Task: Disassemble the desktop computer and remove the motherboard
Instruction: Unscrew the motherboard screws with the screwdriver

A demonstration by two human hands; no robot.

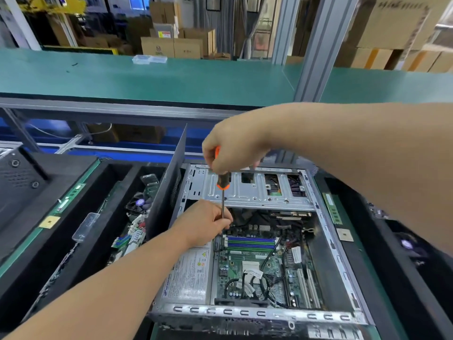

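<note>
The case (328, 231) lies open on its side at the lower centre, with the motherboard (257, 266) still seated inside, toward 5 o'clock from the frame's middle. A silver power supply (188, 273) sits just beside the board at its 9 o'clock, and a metal drive cage (247, 190) spans the case at the board's 12 o'clock. Blue and green RAM slots (251, 242) run across the board's upper edge; black cables (264, 276) loop over its middle.

The right hand (232, 153) comes in from 3 o'clock and grips the top of a screwdriver (222, 182) — fingers curled round the orange-and-black handle, which stands nearly upright. The left hand (208, 222) reaches in from 7 o'clock and pinches the steel shaft low down, fingers curled about it. The tip is hidden behind this hand, somewhere near the board's upper left corner; what it touches cannot be told.

A dark side panel (169, 187) stands on edge at the case's 9 o'clock, leaning beside it. Past it, at 8 o'clock, a black tray (81, 217) holds loose boards and a fan (139, 203). A RAM stick (332, 208) lies on the green mat (348, 222) at the case's 3 o'clock, with a small square chip (345, 234) near it. A clear plastic box (149, 59) rests on the far bench (171, 79) at 12 o'clock — cardboard cartons (176, 45) are stacked beyond.
</note>
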